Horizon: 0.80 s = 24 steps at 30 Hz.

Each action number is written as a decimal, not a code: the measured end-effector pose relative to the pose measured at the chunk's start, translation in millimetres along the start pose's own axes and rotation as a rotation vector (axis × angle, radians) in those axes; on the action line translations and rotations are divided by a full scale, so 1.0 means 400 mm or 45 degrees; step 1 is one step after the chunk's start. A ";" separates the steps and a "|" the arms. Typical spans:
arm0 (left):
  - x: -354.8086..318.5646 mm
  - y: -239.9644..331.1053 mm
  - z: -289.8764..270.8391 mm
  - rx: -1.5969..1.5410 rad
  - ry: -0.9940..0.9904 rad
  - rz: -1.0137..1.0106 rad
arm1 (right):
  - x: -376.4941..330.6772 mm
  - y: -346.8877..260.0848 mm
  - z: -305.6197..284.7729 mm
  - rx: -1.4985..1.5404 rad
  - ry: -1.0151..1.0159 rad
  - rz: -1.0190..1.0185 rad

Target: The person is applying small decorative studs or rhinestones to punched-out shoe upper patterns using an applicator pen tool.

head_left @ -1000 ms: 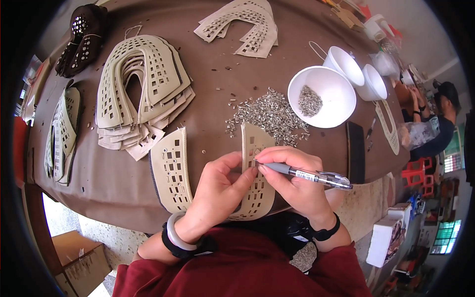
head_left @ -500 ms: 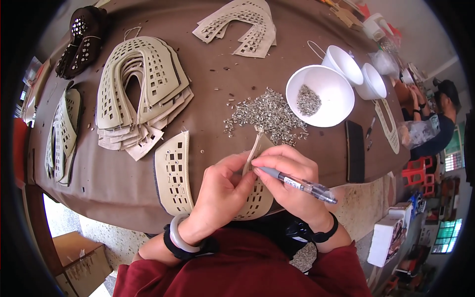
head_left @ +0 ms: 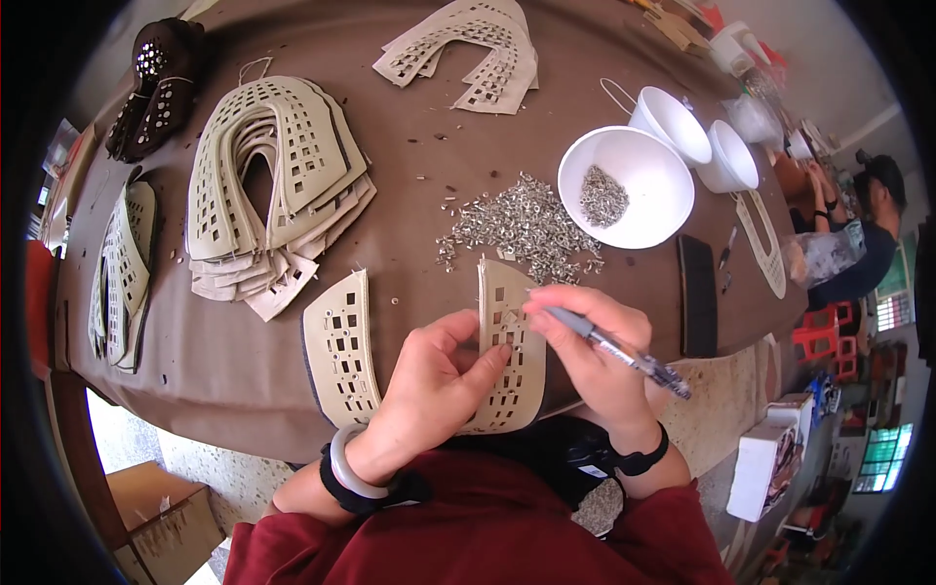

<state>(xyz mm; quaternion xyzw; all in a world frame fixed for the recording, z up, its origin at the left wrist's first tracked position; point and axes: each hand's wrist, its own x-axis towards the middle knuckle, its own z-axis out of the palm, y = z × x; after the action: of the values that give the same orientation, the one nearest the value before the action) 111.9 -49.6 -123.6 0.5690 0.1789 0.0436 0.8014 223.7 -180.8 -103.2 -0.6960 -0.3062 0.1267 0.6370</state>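
Observation:
A beige shoe upper (head_left: 526, 366) with rows of square holes lies at the table's near edge, its two ends pointing away from me. My left hand (head_left: 429, 380) pinches the right side of the upper, thumb on top and fingers tucked beneath. Small metal rivets show in some of its holes. Just right of there, my right hand (head_left: 609, 356) holds a grey pen (head_left: 629, 358), its tip pointing up and left near the upper. Beyond the upper's right end spreads a heap of small silver rivets (head_left: 522, 229).
A white bowl (head_left: 663, 195) with rivets stands behind the heap, beside two white cups (head_left: 673, 122). Stacked uppers (head_left: 219, 185) lie left, another pair (head_left: 502, 49) at the back. A black phone (head_left: 697, 297) is at right. Another person (head_left: 868, 234) sits at far right.
The right side of the upper, earlier folded edge-on between my hands, now lies flatter with its face showing. My right hand has shifted right, away from the upper, still with the pen.

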 end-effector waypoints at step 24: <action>0.021 0.002 -0.011 -0.130 0.091 0.147 | 0.046 0.080 -0.151 -0.435 0.179 -0.139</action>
<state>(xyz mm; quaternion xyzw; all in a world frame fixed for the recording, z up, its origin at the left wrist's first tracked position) 118.5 -43.2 -126.3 0.5348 0.1717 0.1193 0.8187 280.8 -219.1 -120.5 -0.7836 -0.3153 -0.0109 0.5352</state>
